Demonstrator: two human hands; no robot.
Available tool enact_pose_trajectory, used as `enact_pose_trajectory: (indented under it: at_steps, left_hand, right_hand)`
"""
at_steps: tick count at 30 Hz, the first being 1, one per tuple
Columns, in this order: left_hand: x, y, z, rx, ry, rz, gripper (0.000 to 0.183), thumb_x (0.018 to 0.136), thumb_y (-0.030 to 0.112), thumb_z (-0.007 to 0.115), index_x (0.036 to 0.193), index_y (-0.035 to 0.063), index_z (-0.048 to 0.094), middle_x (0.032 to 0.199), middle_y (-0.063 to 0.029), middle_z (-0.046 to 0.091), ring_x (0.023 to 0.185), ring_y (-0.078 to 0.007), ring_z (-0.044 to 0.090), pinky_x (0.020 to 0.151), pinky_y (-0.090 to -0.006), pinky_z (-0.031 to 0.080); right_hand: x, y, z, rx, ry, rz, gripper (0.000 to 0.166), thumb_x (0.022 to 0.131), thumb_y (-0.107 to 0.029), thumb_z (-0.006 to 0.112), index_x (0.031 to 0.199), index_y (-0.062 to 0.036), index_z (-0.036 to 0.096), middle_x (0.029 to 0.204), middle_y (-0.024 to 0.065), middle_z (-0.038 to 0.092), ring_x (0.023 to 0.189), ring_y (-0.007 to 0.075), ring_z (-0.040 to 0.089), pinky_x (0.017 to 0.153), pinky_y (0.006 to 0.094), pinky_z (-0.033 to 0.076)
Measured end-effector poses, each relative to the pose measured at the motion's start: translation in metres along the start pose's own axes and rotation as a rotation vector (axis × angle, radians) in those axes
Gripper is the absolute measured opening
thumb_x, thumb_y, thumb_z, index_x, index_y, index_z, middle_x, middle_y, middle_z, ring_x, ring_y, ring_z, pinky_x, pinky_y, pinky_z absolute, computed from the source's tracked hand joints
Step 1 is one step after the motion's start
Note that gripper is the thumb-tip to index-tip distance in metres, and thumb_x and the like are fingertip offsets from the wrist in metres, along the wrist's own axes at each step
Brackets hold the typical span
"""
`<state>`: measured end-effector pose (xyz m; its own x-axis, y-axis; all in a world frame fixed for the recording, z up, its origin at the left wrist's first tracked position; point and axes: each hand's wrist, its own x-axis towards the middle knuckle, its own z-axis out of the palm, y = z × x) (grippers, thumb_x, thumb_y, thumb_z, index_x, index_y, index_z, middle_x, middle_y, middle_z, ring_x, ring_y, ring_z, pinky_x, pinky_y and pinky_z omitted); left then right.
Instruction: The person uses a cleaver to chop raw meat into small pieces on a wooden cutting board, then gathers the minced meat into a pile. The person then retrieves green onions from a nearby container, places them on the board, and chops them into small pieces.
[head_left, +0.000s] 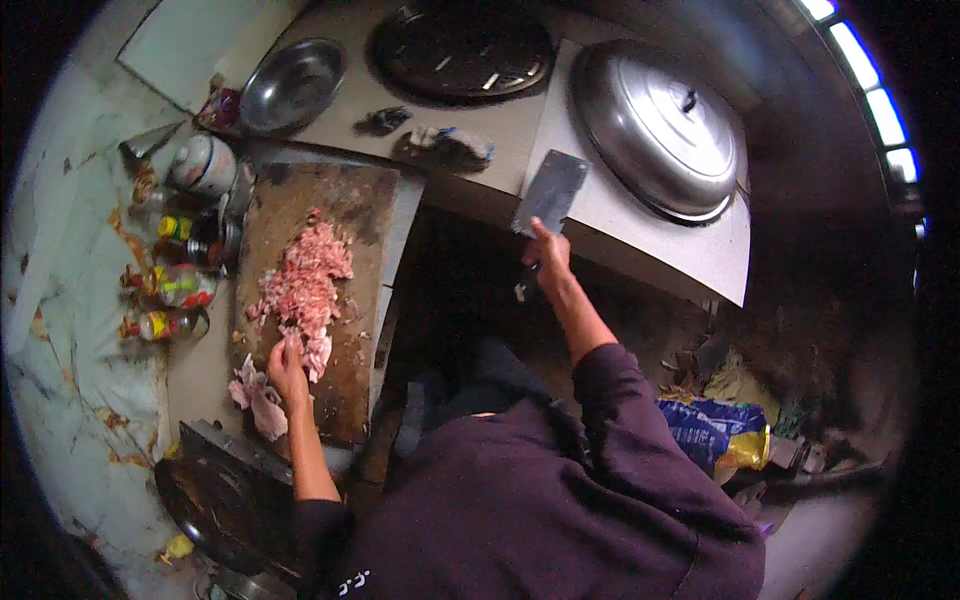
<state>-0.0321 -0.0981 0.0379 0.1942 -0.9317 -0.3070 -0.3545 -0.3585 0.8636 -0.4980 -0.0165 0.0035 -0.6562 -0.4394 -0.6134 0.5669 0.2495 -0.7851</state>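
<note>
My right hand (550, 259) grips the handle of a cleaver (553, 191), its broad blade raised off to the right of the wooden cutting board (367, 199). On that board lies a heap of chopped raw meat (311, 270). At the heap's near end my left hand (288, 364) touches the meat with its fingertips; whether it pinches a piece is hidden. Beside my left wrist, a larger pale piece of raw meat or skin (262, 405) lies at the board's left edge.
Several sauce bottles (172, 286) line the wall left of the board. A metal basin (294, 86), a dark wok (465, 52) and a large domed metal lid (660, 127) sit across the stove counter (517, 150). A blackened pan (217, 502) stands at lower left.
</note>
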Motion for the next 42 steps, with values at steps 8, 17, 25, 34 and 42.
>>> enact_pose_trajectory:
  at_steps: [8,17,25,34,42]
  left_hand:
    - [-0.023,-0.02,-0.013,0.038,0.015,-0.064,0.029,0.096,0.028,0.047,0.097,0.0009,0.058,0.088,-0.0048,0.061,0.077,-0.0116,0.056,0.06,-0.0246,0.048]
    - [-0.011,-0.007,-0.022,0.056,0.021,0.008,0.036,0.096,0.035,0.045,0.1,0.0016,0.058,0.09,-0.006,0.061,0.081,-0.0142,0.058,0.062,-0.0254,0.048]
    - [0.015,0.0,-0.011,-0.059,0.011,0.045,0.042,0.095,0.037,0.045,0.105,-0.0008,0.058,0.095,-0.0086,0.061,0.082,-0.0165,0.058,0.062,-0.0268,0.048]
    - [0.01,-0.003,-0.023,-0.021,-0.086,-0.017,0.036,0.095,0.033,0.046,0.108,0.0018,0.058,0.096,-0.0074,0.06,0.084,-0.0153,0.058,0.065,-0.0269,0.049]
    - [-0.001,0.006,-0.033,0.028,-0.093,-0.111,0.032,0.091,0.03,0.054,0.11,0.0041,0.057,0.098,-0.0076,0.059,0.084,-0.0157,0.057,0.067,-0.0272,0.047]
  right_hand:
    - [0.058,0.003,-0.05,0.085,0.16,0.085,0.024,0.079,-0.025,0.069,0.077,-0.0086,0.051,0.052,-0.0015,0.034,0.041,0.0124,0.034,0.04,0.0291,0.031]
    - [0.003,0.057,-0.069,-0.193,0.072,0.119,0.039,0.076,-0.037,0.069,0.072,-0.0019,0.053,0.052,0.0068,0.048,0.043,0.0208,0.045,0.04,0.0345,0.034]
    - [-0.081,0.018,-0.092,-0.308,0.119,-0.137,0.026,0.081,-0.024,0.062,0.074,0.001,0.057,0.051,0.006,0.05,0.041,0.0175,0.048,0.039,0.0325,0.037]
    - [0.002,0.002,-0.1,-1.185,0.259,-0.701,0.071,0.079,-0.01,0.058,0.141,-0.0223,0.026,0.078,0.0163,0.063,0.066,0.0318,0.063,0.06,0.043,0.05]
    - [0.014,0.013,-0.074,-1.28,0.291,-0.406,0.091,0.071,-0.005,0.055,0.145,-0.0289,0.007,0.084,0.0247,0.064,0.078,0.0405,0.063,0.069,0.0494,0.05]
